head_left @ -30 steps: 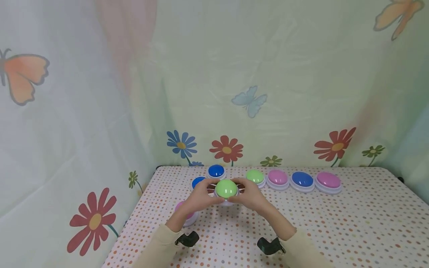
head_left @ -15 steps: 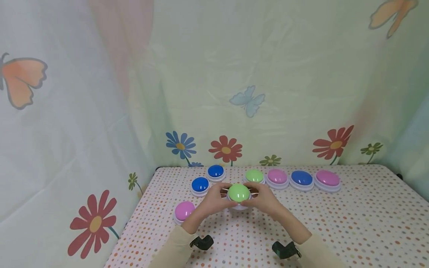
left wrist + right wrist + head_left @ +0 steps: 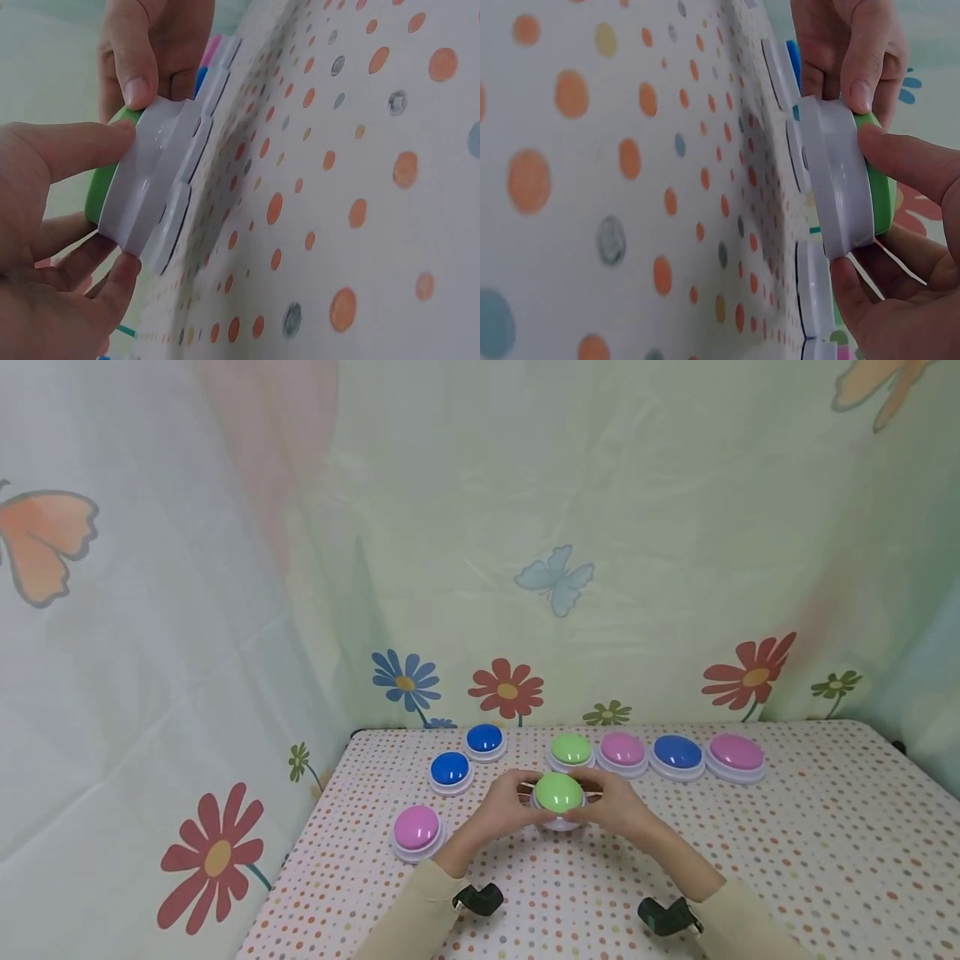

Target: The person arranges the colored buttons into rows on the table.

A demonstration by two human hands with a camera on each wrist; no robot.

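Note:
My left hand (image 3: 507, 807) and right hand (image 3: 617, 808) grip a green-domed push button (image 3: 558, 793) from its two sides, thumbs toward me. The wrist views show its white base (image 3: 154, 169) held off the tabletop, dome facing up. Both thumbs lie near the edge where the green dome (image 3: 883, 187) meets the base, with other fingers around the far side. Just behind it stands another green button (image 3: 572, 749), its front edge close to my right fingers. A pink button (image 3: 417, 828) lies to the left of my left hand.
Beyond the held button, the row continues right with a pink button (image 3: 622, 749), a blue button (image 3: 678, 752) and another pink button (image 3: 737, 752). Two blue buttons, one nearer (image 3: 450, 769) and one farther (image 3: 484, 739), stand back left. A printed curtain (image 3: 450, 527) rises behind the dotted tabletop (image 3: 840, 852).
Both hands have carried the green button to the right and slightly toward me. The nearer blue and pink buttons on the left, partly covered before, now show fully.

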